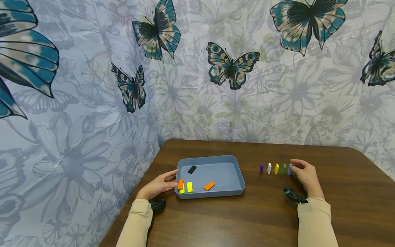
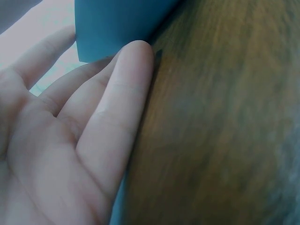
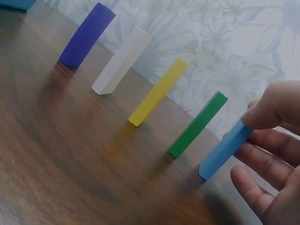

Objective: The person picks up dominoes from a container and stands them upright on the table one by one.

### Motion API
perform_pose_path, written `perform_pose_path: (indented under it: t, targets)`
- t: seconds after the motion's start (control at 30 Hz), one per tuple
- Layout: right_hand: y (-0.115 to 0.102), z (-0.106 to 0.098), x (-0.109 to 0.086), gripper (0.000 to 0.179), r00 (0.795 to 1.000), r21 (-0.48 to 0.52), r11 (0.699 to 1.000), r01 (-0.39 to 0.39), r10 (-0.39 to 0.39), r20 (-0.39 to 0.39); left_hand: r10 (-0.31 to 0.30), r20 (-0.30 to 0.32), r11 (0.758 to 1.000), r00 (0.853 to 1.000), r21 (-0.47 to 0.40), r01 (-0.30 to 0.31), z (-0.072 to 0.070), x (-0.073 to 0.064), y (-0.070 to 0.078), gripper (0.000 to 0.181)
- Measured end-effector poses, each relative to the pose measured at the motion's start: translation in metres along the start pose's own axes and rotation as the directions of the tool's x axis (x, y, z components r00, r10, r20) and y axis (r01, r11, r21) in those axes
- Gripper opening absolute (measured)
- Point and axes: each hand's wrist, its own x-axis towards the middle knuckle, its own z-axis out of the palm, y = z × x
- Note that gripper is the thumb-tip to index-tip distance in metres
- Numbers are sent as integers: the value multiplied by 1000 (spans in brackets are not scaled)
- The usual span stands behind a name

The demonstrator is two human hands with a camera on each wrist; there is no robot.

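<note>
Near the right side of the table, my right hand [image 1: 304, 174] pinches the upper end of a light-blue domino [image 3: 225, 151], which stands upright at the end of a row. Beside it, spaced apart, stand a green domino [image 3: 198, 124], a yellow domino [image 3: 158, 93], a white domino [image 3: 121, 61] and a purple domino [image 3: 87, 35]. My left hand [image 1: 158, 185] touches the left side of a blue-grey tray [image 1: 234, 176] with nearly straight fingers. Inside the tray lie a black domino [image 1: 192, 169], an orange domino [image 1: 209, 186] and several others in the near-left corner.
The brown wooden table [image 1: 216, 219] meets a wall of butterfly-patterned cloth [image 1: 234, 113] at its back and left. Between the tray and the domino row runs a strip of bare tabletop. Each wrist wears a black strap [image 1: 295, 196].
</note>
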Motion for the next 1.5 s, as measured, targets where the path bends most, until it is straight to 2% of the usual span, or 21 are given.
perform_pose_path:
  t: [0.27, 0.43, 0.53, 0.7, 0.87, 1.0, 1.13, 1.33, 1.5]
  targets:
    - [-1, 0, 3, 20, 999, 13, 1000, 26, -26, -23, -7, -12, 1000, 1000, 15, 7, -2, 0, 0, 80]
    - [-3, 0, 4, 34, 998, -30, 999, 45, -46, -47, -3, -6, 1000, 1000, 0, 3, -1, -1, 0, 79]
    - [-8, -3, 4, 36, 994, -71, 995, 75, -80, -70, 1, 1, 1000, 1000, -11, -1, -1, -1, -1, 79]
    - [-22, -8, 4, 35, 982, -125, 984, 126, -142, -123, 7, 8, 1000, 1000, -19, -6, -1, -2, -1, 79]
    - [-48, -7, 3, 35, 977, -127, 980, 151, -168, -134, 6, 13, 1000, 1000, -20, -6, -1, -3, -2, 80]
    - [-73, 0, 3, 35, 968, -123, 970, 210, -224, -113, 8, 9, 1000, 1000, -14, -8, -1, -3, -2, 81]
    - [-94, 15, 4, 34, 959, -109, 957, 271, -278, -57, 5, 8, 1000, 1000, -9, -5, -2, -3, -2, 80]
    - [-110, 39, 6, 33, 950, -59, 949, 310, -307, 56, 3, 16, 1000, 1000, 3, -3, -2, 0, 0, 79]
    - [-122, 55, 1, 32, 932, 27, 942, 333, -334, 141, 10, 23, 1000, 1000, -4, -10, -2, 1, 0, 79]
